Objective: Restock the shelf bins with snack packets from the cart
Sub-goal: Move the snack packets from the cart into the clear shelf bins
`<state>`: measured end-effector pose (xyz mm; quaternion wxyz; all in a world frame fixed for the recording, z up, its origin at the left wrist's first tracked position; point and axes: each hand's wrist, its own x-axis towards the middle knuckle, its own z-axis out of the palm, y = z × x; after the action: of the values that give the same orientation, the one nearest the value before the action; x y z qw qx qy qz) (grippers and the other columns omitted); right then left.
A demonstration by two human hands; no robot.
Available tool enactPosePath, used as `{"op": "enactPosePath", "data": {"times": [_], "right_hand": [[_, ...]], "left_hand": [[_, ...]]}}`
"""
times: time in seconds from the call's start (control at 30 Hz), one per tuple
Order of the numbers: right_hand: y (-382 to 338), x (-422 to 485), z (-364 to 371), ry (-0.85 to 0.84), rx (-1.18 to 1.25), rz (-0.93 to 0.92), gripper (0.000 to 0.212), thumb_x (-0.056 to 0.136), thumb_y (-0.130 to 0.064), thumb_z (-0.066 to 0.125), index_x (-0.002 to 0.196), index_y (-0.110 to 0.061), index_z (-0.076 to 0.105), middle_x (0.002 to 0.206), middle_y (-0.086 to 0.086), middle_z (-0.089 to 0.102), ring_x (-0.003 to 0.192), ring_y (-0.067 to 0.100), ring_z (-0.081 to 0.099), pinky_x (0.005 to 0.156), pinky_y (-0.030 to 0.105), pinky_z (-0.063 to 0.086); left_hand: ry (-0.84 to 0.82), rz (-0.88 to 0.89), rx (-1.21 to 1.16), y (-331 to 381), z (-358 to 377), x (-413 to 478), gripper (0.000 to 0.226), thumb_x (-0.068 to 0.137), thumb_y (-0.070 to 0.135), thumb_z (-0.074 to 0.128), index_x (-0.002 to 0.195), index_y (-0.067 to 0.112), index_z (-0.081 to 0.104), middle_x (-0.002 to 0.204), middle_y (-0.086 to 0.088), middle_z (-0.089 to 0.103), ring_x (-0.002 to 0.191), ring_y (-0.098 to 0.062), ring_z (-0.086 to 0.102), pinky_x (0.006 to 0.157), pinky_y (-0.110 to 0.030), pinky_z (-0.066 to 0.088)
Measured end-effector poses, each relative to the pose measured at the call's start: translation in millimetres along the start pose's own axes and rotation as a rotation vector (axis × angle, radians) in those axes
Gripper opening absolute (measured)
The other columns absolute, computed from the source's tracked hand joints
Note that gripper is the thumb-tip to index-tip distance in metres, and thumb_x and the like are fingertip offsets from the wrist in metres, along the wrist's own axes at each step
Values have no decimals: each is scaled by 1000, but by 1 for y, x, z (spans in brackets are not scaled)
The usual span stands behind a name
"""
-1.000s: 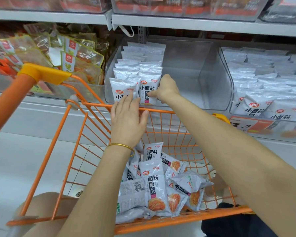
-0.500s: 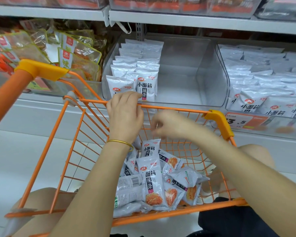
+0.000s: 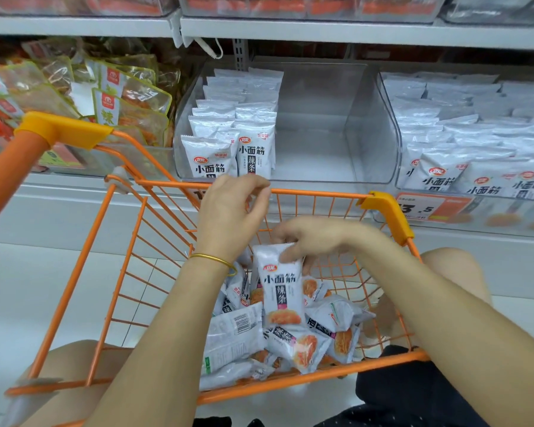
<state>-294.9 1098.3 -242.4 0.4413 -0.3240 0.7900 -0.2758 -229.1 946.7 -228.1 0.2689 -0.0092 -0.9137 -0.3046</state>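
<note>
One packet (image 3: pixel 279 291) hangs upright from the fingers (image 3: pixel 290 255) of the right hand (image 3: pixel 315 241), pinched only at its top edge just above the cart (image 3: pixel 386 204) heap, so a slip would likely drop it short of the bin (image 3: pixel 367 143) beyond; left hand (image 3: pixel 232 211) curled, contents unclear.

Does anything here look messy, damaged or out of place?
Nothing looks torn or spilled. The middle bin is lopsided: packet rows fill only its left side, the right side bare. The loose packets in the cart lie jumbled, some face down. The right hand grips one packet.
</note>
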Motion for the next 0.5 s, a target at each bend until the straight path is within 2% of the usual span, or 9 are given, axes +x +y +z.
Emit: {"op": "enactPosePath", "data": {"times": [0.07, 0.13, 0.23, 0.3, 0.4, 0.5], "right_hand": [[-3, -18, -18, 116, 68, -63, 21, 91, -2, 56, 80, -17, 46, 84, 0, 52, 74, 17, 62, 63, 37, 58], [-6, -31, -30, 234, 187, -125, 20, 89, 0, 58, 80, -15, 48, 82, 2, 57, 68, 14, 64, 59, 33, 58], [-9, -36, -36, 386, 361, -177, 17, 88, 1, 59, 80, -11, 50, 77, 6, 60, 61, 14, 64, 52, 26, 57], [-11, -33, -34, 454, 466, -172, 11, 90, -6, 60, 83, -11, 53, 78, 9, 64, 61, 15, 66, 52, 27, 58], [-12, -30, -29, 360, 546, -142, 8, 89, -21, 61, 96, -18, 59, 91, 6, 72, 76, 21, 71, 59, 30, 59], [-19, -28, -26, 287, 507, -145, 14, 86, -11, 64, 98, -18, 62, 89, -1, 74, 75, 15, 71, 56, 26, 57]], "left_hand": [[-39, -86, -96, 4, 1, -1, 30, 86, 40, 49, 94, 17, 68, 79, 5, 65, 77, -14, 57, 71, -32, 48], [-118, -189, -222, 6, 3, -1, 26, 86, 39, 56, 98, 18, 66, 83, 4, 67, 79, -11, 61, 71, -26, 49], [-255, -351, -432, 11, 6, -1, 14, 87, 23, 63, 98, 14, 63, 83, -4, 69, 75, -12, 64, 68, -28, 51], [-240, -404, -529, 13, 6, 0, 2, 88, 14, 62, 89, 14, 61, 73, -2, 68, 63, -7, 63, 58, -26, 50], [-130, -444, -599, 13, 1, 4, 4, 88, 12, 61, 89, 9, 61, 69, -2, 67, 60, -8, 63, 52, -28, 51], [-48, -451, -615, 11, -2, 6, 7, 91, 17, 58, 85, 12, 59, 73, -3, 67, 62, -12, 63, 55, -31, 52]]}}
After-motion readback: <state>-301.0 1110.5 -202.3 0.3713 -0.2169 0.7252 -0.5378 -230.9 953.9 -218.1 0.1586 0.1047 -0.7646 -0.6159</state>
